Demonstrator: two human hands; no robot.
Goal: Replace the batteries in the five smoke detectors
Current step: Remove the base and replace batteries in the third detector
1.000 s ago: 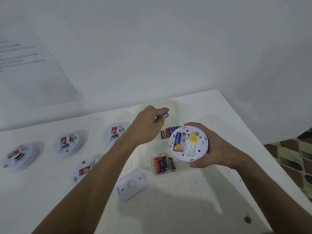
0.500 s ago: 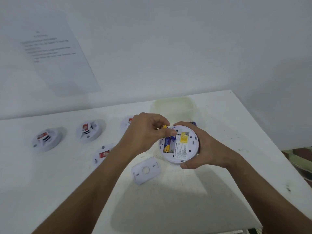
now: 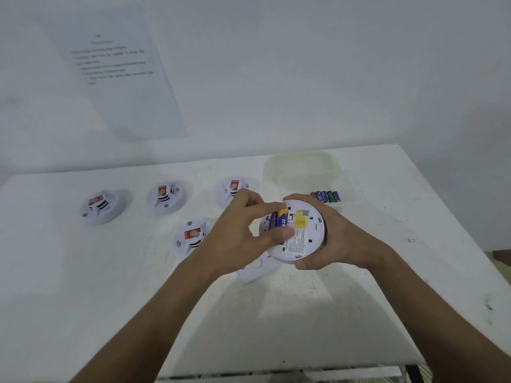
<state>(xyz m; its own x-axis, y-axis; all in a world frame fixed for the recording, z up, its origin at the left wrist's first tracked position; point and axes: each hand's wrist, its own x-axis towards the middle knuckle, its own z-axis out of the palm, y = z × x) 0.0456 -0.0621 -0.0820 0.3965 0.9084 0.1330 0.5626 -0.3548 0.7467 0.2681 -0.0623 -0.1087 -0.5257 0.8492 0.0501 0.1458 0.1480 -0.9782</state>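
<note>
My right hand [image 3: 336,239] grips a round white smoke detector [image 3: 302,239] with its back facing up, held above the white table [image 3: 359,313]. In its open compartment lie blue-and-yellow batteries [image 3: 279,219]. My left hand [image 3: 240,233] pinches one of these batteries between thumb and forefinger at the compartment. The detector's white back cover [image 3: 255,269] lies on the table below my hands, partly hidden. Several more detectors sit to the left, the nearest [image 3: 192,237] beside my left wrist.
A clear plastic container [image 3: 301,167] stands behind my hands, with a row of batteries [image 3: 326,196] on the tray in front of it. A printed sheet [image 3: 119,70] hangs on the wall. The table's right edge [image 3: 453,217] and front edge are near.
My left hand brought a battery from the far side of the table to the detector's compartment and now pinches it there. The view has tilted up.
</note>
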